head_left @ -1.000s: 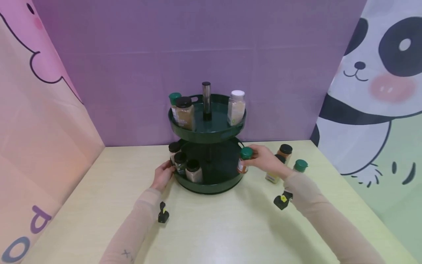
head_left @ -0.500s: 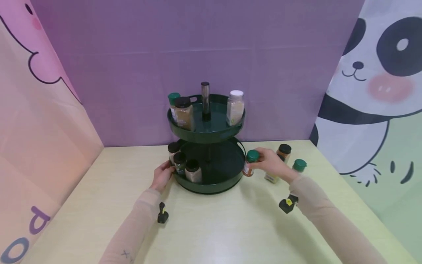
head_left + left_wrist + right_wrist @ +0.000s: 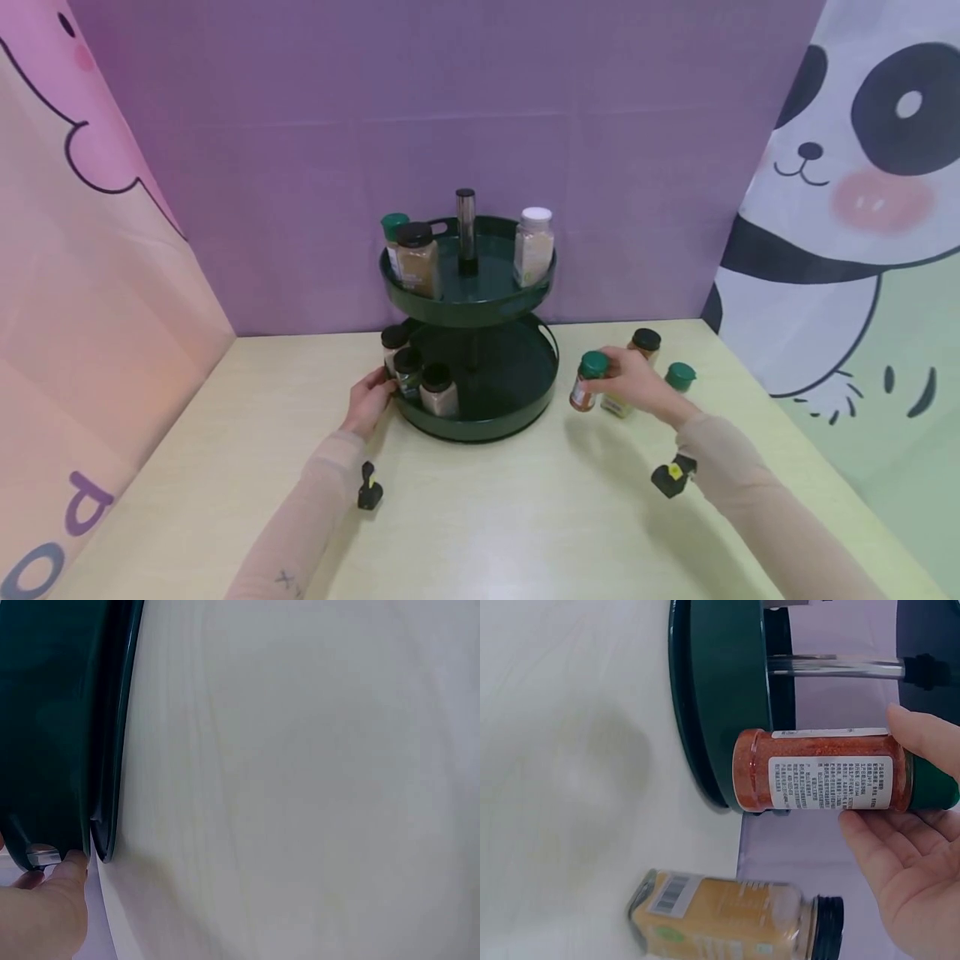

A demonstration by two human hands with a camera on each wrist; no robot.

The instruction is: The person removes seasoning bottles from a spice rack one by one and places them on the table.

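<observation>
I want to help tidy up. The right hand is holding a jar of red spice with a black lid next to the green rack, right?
Almost. The lid is green, not black; the right wrist view shows it. The right hand holds the clear jar of red spice with a green lid beside the dark green two-tier round rack.

I see the two-tier rack standing on the table near its back edge, midway across. Three jars sit in the lower tier's left front; three more stand on the upper tier. My left hand touches the lower rim's left side. My right hand holds a spice jar just right of the rack, above the table, with other jars behind it toward the back right corner.
</observation>
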